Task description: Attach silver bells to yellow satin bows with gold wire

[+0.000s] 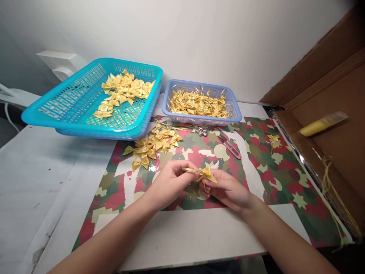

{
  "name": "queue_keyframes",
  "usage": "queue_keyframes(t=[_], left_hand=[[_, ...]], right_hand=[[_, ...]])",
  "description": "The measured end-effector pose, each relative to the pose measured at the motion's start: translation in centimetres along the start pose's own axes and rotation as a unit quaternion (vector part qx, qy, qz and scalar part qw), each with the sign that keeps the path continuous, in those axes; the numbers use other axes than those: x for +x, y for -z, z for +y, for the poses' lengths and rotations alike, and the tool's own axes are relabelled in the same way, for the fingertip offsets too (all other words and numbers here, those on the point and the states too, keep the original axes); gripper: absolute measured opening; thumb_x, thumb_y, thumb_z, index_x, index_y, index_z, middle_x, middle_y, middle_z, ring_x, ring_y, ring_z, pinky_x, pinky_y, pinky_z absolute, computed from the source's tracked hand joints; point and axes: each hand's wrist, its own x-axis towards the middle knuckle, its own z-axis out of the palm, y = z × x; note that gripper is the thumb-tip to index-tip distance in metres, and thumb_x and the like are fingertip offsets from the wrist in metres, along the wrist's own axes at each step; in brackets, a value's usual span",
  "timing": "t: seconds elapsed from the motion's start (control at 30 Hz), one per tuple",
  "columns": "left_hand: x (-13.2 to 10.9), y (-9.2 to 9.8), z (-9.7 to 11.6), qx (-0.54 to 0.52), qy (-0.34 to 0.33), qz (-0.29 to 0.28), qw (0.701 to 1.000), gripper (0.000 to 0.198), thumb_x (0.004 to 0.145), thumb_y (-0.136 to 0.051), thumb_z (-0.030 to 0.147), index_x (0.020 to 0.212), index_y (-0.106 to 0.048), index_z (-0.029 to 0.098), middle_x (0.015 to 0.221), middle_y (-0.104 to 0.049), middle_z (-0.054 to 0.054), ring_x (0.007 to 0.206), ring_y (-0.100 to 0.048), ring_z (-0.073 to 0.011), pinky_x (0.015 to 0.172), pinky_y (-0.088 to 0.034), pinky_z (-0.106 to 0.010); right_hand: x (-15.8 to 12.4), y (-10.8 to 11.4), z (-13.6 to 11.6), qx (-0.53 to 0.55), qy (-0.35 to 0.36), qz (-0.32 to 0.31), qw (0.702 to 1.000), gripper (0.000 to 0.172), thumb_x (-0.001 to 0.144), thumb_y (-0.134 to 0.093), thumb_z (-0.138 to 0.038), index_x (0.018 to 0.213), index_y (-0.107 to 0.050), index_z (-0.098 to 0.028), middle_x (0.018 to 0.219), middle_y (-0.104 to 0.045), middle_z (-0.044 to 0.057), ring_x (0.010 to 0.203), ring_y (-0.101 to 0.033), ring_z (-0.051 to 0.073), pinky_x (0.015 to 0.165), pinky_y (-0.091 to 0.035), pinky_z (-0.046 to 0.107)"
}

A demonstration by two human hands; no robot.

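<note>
Both hands meet over the patterned mat (265, 167) at the table's middle. My right hand (228, 188) pinches a small yellow ribbon bow (207, 173) from below. My left hand (169, 182) pinches a thin gold cord (190, 170) that runs into the bow. A loose pile of yellow bows (154, 146) lies on the mat just beyond my left hand. Pink thread snips (229, 146) lie beyond my right hand, next to small silver beads (202, 131).
A teal basket (65, 110) with yellow bows stands at the back left. A smaller lilac basket (236, 110) with bows and gold loops sits behind the mat. A cardboard box wall (336, 114) with a yellow tube (322, 125) rises on the right. One bow (274, 140) lies apart.
</note>
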Motion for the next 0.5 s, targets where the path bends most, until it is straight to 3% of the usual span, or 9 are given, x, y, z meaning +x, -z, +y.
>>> queue_keyframes(t=[0.13,0.3,0.5], left_hand=[[-0.16,-0.04,0.11,0.001,-0.021,0.006,1.0,0.008,0.075,-0.062,0.023,0.072,-0.062,0.015,0.069,-0.061,0.001,0.061,-0.052,-0.0098,0.056,-0.041,-0.019],[-0.36,-0.09,0.29,0.097,-0.098,0.034,0.99,0.005,0.075,-0.063,0.02,0.074,-0.063,0.016,0.072,-0.061,0.001,0.064,-0.054,-0.011,0.057,-0.042,-0.021],[-0.25,-0.01,0.12,0.043,-0.072,0.009,0.996,0.011,0.077,-0.065,0.023,0.073,-0.058,0.015,0.069,-0.057,0.002,0.062,-0.053,-0.0102,0.055,-0.043,-0.02]], right_hand=[[0.03,0.1,0.03,-0.007,0.003,-0.005,1.0,0.017,0.08,-0.07,-0.027,0.074,-0.062,-0.014,0.067,-0.048,-0.001,0.061,-0.039,0.009,0.06,-0.032,0.025],[0.03,0.09,0.06,-0.002,0.003,-0.009,1.0,0.02,0.081,-0.069,-0.029,0.072,-0.059,-0.014,0.067,-0.047,-0.001,0.062,-0.039,0.01,0.061,-0.031,0.025],[0.08,-0.05,0.03,0.007,-0.002,-0.001,1.0,0.023,0.078,-0.074,-0.032,0.075,-0.059,-0.014,0.067,-0.046,-0.002,0.063,-0.038,0.01,0.061,-0.032,0.025]])
